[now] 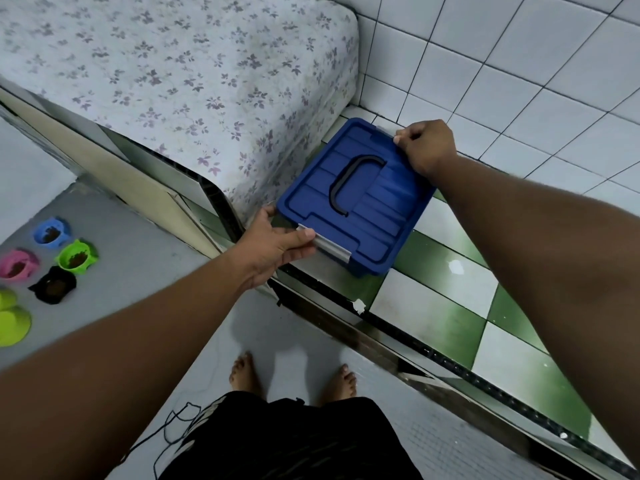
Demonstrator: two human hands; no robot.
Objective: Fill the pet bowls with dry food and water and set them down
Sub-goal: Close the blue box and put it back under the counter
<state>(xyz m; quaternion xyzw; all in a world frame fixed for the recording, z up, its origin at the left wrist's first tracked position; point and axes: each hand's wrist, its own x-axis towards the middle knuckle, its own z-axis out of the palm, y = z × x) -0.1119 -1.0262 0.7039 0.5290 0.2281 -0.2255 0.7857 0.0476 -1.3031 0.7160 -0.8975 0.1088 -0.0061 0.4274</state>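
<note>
Left hand (273, 244), right hand (427, 147): blue bin (374, 216) (black handle (337, 181)).

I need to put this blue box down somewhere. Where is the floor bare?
The grey floor is bare between the bowls and the metal door track, ahead of the feet. The green-and-white tiles right of the blue box are bare too. It is crowded at the far left, where the filled bowls cluster.
</note>
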